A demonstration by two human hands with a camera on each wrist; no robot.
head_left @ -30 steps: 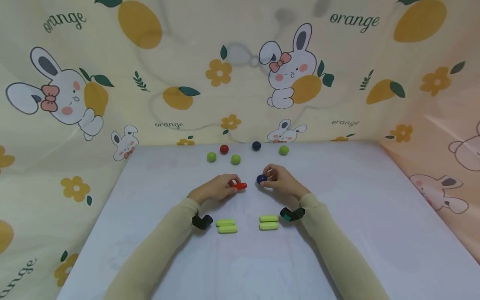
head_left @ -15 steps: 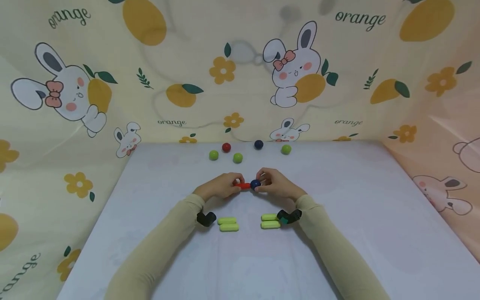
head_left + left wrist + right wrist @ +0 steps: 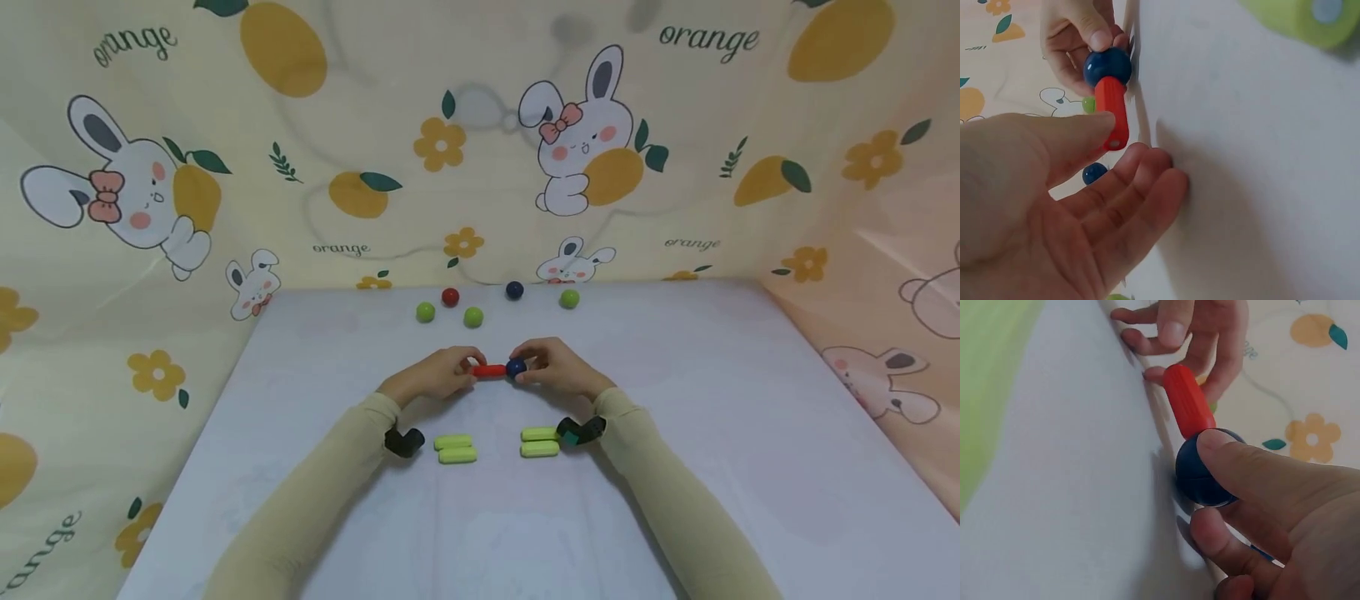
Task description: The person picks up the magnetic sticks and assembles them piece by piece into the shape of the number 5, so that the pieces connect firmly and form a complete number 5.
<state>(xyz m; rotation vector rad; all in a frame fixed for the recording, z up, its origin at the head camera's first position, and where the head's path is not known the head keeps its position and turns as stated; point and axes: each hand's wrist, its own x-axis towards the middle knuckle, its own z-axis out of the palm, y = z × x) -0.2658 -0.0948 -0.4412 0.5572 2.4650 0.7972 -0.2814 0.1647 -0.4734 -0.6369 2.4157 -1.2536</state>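
Observation:
My right hand [image 3: 558, 367] pinches a dark blue ball [image 3: 1200, 472] between thumb and fingers, at the middle of the table. A red rod [image 3: 490, 372] sticks out of the ball toward the left, its near end against the ball. Around the rod's free end is my left hand [image 3: 438, 373], with thumb and index finger loosely to either side. In the right wrist view a gap shows between the left thumb [image 3: 1172, 331] and that end. The left wrist view has the thumb overlapping the red rod [image 3: 1112, 109], with the other fingers extended below.
Nearer the front lie two light green rods [image 3: 455, 448] on the left and two more light green rods [image 3: 540, 442] on the right. Along the back stand green balls [image 3: 473, 317], a red ball [image 3: 450, 297] and another dark blue ball [image 3: 514, 290]. A printed cloth [image 3: 360, 150] rises behind.
The right hand brought the blue ball left to the red rod's end, and the two now meet. My left fingers have drawn back along the rod, baring more of it.

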